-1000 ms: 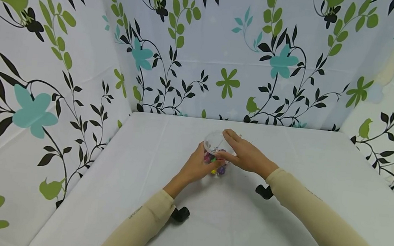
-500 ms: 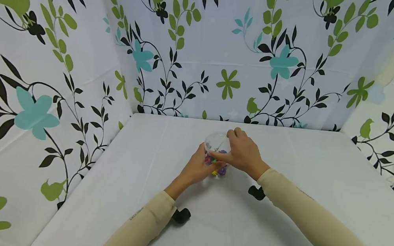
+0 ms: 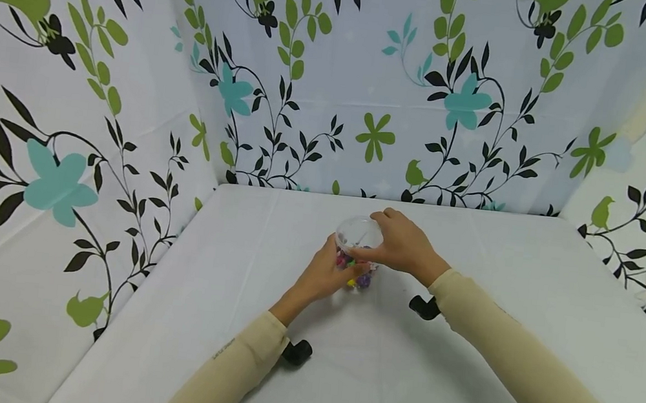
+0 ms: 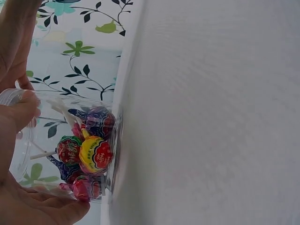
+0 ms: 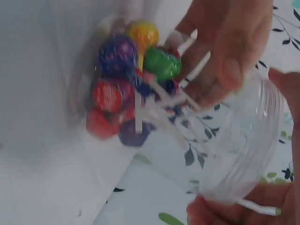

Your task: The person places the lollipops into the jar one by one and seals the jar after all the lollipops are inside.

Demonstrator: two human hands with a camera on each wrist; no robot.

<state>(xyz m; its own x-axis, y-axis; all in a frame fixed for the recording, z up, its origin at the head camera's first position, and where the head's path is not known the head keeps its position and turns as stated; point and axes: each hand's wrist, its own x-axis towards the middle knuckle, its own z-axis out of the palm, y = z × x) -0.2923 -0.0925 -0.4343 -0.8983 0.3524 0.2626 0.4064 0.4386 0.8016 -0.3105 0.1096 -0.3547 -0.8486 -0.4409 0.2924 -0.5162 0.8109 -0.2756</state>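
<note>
A clear plastic jar [image 3: 349,230] with several lollipops [image 3: 363,280] stands upright near the middle of the table. My left hand [image 3: 325,270] grips the jar's side, its thumb across the front. My right hand [image 3: 403,245] holds the jar's ridged top from the right, thumb in front and fingers behind. In the left wrist view, wrapped lollipops [image 4: 96,152] in yellow, green, red and dark blue lie at the bottom. The right wrist view shows the ridged clear rim [image 5: 267,140] between my right thumb and fingers, and a white stick [image 5: 258,207] beside the lower fingertips.
A white cloth covers the table [image 3: 305,388]. Black wrist-camera housings show under the left sleeve [image 3: 298,353] and the right sleeve [image 3: 424,307]. Patterned cloth walls [image 3: 382,71] enclose the table at the back and sides.
My right hand has gone from stretched fingers over the jar's top to bent fingers around its right edge. The left hand and the jar have hardly moved.
</note>
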